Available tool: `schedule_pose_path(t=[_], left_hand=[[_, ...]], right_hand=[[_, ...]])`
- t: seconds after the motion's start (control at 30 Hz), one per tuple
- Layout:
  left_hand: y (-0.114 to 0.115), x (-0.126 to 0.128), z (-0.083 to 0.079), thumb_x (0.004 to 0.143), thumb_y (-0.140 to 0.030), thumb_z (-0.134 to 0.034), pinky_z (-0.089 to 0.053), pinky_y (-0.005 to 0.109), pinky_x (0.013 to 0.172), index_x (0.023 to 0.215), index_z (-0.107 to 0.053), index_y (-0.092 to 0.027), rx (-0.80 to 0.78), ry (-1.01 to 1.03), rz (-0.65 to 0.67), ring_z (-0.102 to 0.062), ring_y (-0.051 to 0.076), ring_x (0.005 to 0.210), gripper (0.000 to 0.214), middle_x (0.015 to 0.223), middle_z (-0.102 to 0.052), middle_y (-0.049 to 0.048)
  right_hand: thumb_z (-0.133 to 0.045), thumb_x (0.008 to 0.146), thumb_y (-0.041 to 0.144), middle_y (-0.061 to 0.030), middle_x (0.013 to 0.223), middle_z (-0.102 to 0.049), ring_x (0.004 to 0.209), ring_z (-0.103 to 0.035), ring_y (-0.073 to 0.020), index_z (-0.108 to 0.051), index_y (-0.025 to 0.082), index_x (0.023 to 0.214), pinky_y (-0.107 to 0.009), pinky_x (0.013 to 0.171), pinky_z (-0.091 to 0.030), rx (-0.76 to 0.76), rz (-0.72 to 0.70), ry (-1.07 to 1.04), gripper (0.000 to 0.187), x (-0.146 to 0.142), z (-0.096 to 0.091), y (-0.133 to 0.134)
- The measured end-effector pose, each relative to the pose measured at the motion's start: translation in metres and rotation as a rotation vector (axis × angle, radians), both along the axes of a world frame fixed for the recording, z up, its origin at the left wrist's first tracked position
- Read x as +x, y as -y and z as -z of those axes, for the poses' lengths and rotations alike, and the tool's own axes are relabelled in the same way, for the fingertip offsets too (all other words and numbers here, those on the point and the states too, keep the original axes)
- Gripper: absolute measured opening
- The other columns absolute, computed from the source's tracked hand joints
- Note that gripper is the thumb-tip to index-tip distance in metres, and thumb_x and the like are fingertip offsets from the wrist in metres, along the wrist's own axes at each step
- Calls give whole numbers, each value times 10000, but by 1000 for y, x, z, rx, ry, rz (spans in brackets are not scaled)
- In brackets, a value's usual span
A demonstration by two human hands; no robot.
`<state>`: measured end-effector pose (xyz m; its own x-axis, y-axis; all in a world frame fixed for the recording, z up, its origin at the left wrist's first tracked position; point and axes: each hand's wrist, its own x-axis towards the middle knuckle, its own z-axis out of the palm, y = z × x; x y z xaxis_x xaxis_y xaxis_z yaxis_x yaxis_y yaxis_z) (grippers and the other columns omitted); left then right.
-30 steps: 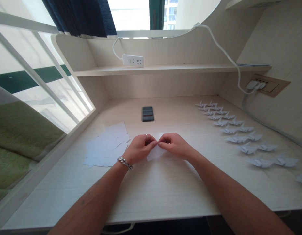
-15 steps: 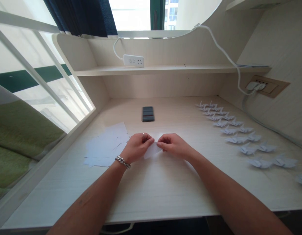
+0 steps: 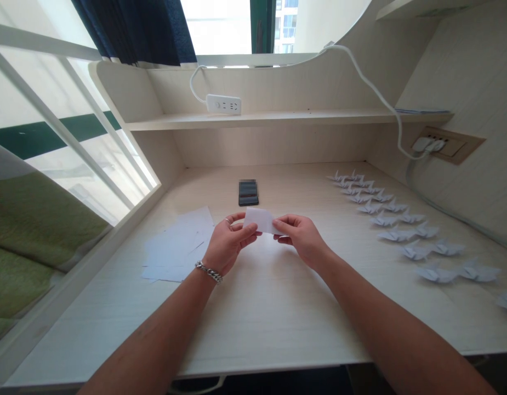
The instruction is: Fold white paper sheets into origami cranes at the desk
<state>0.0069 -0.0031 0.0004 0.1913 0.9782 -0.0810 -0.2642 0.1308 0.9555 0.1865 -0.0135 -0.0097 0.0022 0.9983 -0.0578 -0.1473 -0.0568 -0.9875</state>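
Between my hands a small folded sheet of white paper is held up just above the desk, its broad face turned toward me. My left hand, with a ring and a chain bracelet, pinches its left side, thumb in front and fingers behind. At the right edge, my right hand grips it between thumb and fingers. A spread pile of white paper sheets lies on the desk to the left of my left hand. Off to the right stand rows of folded paper cranes.
Behind my hands a dark phone lies on the desk. A white power strip rests on the shelf above, and a white cable hangs down to a wall socket at right. White bars border the left side.
Both hands have lifted the paper from low over the desk and tilted it upright. My left fingers have spread behind it, and my right hand has shifted slightly right.
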Motion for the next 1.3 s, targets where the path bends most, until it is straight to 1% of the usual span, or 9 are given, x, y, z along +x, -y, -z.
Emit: schedule_pose_path(t=[0.07,0.23,0.57,0.7,0.8,0.9,1.0,1.17,1.3], left_hand=[[3,5,2,588,-219,-852,-513,302,776,1080,-548,-131,4,8,38,-684,166,791,584,870,-721,87],[3,7,6,615,-212,-827,-513,285,736,943,-633,-98,77,-65,49,-667,159,760,398,816,-723,81],[4,5,5,608,-169,-788,-496,278,640,827,-651,-104,115,-257,124,-638,157,658,266,706,-691,51],[2,1,4,602,-148,-794,-506,296,732,952,-667,-122,196,-220,238,-659,175,782,373,850,-719,75],[1,1,6,675,-225,-766,-505,302,766,1097,-653,-153,284,-239,206,-658,185,863,443,974,-719,90],[1,3,7,717,-302,-742,-507,291,736,988,-683,-147,328,-300,149,-652,174,820,318,943,-718,83],[0,2,7,722,-346,-739,-517,298,709,820,-654,-136,272,-302,110,-642,152,721,246,796,-700,58],[-5,-3,6,723,-369,-732,-513,279,642,814,-649,-140,194,-369,95,-627,135,638,259,697,-675,36],[-4,-5,5,731,-371,-711,-489,272,601,822,-700,-125,244,-455,125,-606,138,611,262,683,-676,51]], right_hand=[[-756,651,440,-28,738,-664,661,-616,-147,-673,167,741,-299,668,-476,-3,17,-23,299,-3,0,1],[-749,661,437,-24,717,-657,684,-604,-143,-672,158,726,-290,674,-462,0,-24,-2,297,-5,2,2],[-750,654,441,-29,742,-653,698,-613,-170,-644,163,743,-313,665,-484,17,-50,-23,311,-1,2,1],[-774,633,449,-7,686,-615,638,-571,-131,-626,166,712,-264,596,-464,-57,-95,-146,330,0,2,0],[-776,640,463,14,613,-573,562,-504,-97,-632,164,717,-249,566,-450,-96,-164,-175,341,-1,2,3],[-780,647,419,19,603,-570,540,-496,-91,-634,163,738,-255,573,-445,-96,-291,-179,308,-4,5,5],[-769,663,383,-18,694,-630,617,-562,-117,-640,163,788,-257,604,-449,-92,-318,-122,284,-5,7,4],[-544,817,601,-60,795,-667,693,-617,-151,-626,172,806,-270,616,-472,-4,-137,32,437,7,7,-4],[-676,750,502,-23,686,-636,612,-587,-137,-638,161,813,-263,581,-461,171,-192,237,349,10,9,-5]])
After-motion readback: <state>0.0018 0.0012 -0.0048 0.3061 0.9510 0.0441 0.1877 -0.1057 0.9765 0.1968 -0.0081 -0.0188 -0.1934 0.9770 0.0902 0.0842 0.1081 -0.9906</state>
